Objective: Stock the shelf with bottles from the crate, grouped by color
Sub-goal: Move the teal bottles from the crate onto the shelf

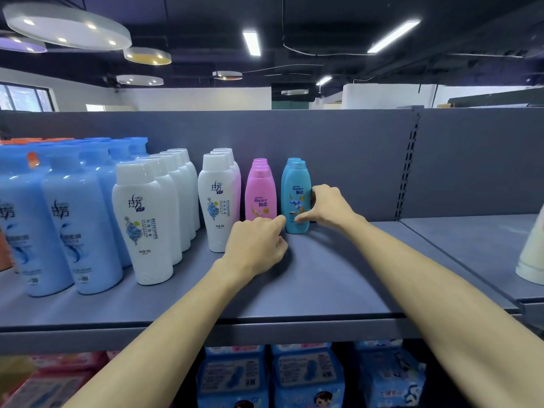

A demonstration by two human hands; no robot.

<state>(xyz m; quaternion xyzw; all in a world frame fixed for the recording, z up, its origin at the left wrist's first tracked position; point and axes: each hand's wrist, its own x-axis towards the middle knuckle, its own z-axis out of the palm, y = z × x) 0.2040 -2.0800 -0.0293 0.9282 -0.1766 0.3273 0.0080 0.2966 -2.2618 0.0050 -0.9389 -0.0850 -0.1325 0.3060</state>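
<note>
1. Your right hand (329,206) is wrapped round the front teal Rejoice bottle (296,198): the thumb lies across its lower front and the fingers reach round its right side.
2. Your left hand (254,240) is loosely curled and grips nothing; its forefinger points out and its tip touches the lower left edge of that same teal bottle.
3. The teal bottle stands upright on the grey shelf (338,284), about halfway back, with a second teal bottle (292,161) close behind it.
4. Just to its left stands a row of pink Rejoice bottles (260,191), one behind another, upright and near the teal pair but apart from it.
5. Further left, you have two files of white bottles (147,222) with white caps, running from the shelf's front toward the back panel; the shorter file (216,201) sits just beside the pink row.
6. At the far left stand large light-blue bottles (79,219) in several rows, reaching the picture's edge.
7. On the adjoining shelf section to the right, a pale cream bottle (532,254) is cut off by the frame.
8. Below the shelf, blue packets (306,375) and pink packets (53,378) fill the lower level.
</note>
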